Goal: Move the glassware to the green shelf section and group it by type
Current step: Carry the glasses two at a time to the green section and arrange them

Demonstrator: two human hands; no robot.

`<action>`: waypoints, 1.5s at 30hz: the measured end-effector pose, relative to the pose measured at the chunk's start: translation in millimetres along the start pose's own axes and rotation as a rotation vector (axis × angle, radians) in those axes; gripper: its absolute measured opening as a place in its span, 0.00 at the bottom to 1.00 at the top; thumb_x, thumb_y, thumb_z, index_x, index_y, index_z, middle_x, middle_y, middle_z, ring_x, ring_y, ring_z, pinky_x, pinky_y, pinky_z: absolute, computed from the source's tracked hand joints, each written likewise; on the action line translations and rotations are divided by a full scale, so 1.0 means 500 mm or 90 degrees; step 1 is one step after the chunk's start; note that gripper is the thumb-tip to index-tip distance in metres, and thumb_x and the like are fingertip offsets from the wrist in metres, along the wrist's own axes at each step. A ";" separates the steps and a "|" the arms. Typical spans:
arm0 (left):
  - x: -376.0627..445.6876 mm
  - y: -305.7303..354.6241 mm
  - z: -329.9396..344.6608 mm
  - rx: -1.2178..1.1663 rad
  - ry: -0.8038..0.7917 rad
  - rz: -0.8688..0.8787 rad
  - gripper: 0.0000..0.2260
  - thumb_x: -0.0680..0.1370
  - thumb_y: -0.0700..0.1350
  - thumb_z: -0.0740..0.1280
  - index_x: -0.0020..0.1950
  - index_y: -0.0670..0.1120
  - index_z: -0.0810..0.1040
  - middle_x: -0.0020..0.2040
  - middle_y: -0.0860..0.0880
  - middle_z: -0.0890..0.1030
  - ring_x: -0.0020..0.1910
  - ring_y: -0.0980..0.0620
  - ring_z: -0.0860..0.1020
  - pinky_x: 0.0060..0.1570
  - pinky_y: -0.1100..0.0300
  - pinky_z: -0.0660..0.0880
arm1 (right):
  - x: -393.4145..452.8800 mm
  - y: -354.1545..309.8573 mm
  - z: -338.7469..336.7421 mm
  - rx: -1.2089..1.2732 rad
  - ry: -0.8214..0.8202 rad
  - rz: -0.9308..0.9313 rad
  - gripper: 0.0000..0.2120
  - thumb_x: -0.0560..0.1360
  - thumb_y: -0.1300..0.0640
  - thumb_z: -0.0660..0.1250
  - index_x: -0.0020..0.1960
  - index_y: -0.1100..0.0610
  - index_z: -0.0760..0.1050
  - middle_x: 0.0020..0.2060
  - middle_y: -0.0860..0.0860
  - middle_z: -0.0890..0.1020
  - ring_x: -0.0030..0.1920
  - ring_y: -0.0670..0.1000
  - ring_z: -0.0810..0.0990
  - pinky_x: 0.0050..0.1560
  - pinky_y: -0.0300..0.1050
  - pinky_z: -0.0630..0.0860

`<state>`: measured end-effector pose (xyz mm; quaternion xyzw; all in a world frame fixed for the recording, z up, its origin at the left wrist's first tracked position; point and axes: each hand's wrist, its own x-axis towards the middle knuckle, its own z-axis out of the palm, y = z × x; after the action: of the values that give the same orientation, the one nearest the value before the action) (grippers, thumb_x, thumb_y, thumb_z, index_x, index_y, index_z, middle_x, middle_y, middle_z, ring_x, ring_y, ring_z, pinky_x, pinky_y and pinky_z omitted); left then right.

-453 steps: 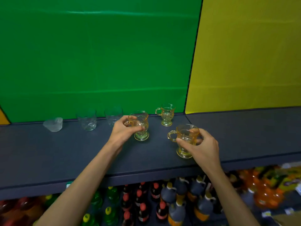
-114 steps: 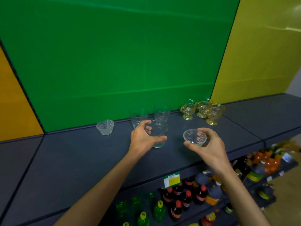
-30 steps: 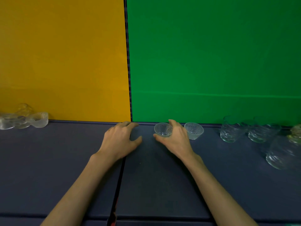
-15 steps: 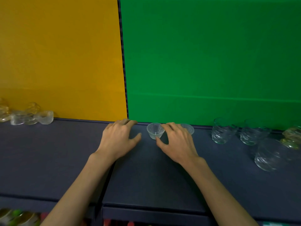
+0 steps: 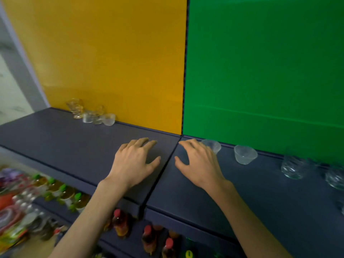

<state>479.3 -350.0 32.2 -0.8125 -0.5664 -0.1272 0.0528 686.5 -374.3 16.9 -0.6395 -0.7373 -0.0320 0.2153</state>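
Both grips are spread and empty: left hand [image 5: 135, 161], right hand [image 5: 200, 162]. 2 small ribbed clear glass bowls [image 5: 245, 154] sit grouped just right; mixed clear and amber glassware [image 5: 91, 113] waits far left.

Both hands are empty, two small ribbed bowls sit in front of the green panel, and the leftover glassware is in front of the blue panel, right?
Not quite: the head view shows the leftover glassware in front of the orange-yellow panel, not a blue one. The rest holds.
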 end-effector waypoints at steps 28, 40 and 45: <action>-0.235 -0.823 -0.069 0.006 -0.019 -0.135 0.32 0.81 0.67 0.55 0.83 0.57 0.57 0.82 0.48 0.63 0.79 0.45 0.64 0.73 0.46 0.67 | 0.200 -0.729 0.254 -0.040 -0.022 -0.045 0.26 0.79 0.41 0.62 0.74 0.49 0.68 0.69 0.48 0.73 0.67 0.53 0.72 0.64 0.51 0.70; -0.047 -1.007 -0.029 0.010 -0.025 -0.078 0.31 0.82 0.66 0.56 0.83 0.56 0.57 0.82 0.48 0.62 0.79 0.45 0.63 0.74 0.46 0.64 | 0.414 -0.818 0.393 -0.041 -0.006 -0.017 0.26 0.79 0.41 0.62 0.74 0.50 0.69 0.69 0.48 0.74 0.67 0.53 0.72 0.62 0.51 0.71; 0.087 -1.088 -0.025 0.015 -0.062 -0.032 0.32 0.82 0.65 0.57 0.83 0.56 0.56 0.83 0.47 0.61 0.80 0.44 0.62 0.74 0.45 0.64 | 0.534 -0.832 0.427 -0.032 0.002 0.005 0.26 0.79 0.41 0.63 0.74 0.49 0.68 0.69 0.48 0.73 0.67 0.52 0.73 0.63 0.51 0.72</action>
<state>-16.1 -121.5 24.3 -0.8024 -0.5902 -0.0824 0.0317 205.6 -132.3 14.2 -0.6479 -0.7332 -0.0506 0.2004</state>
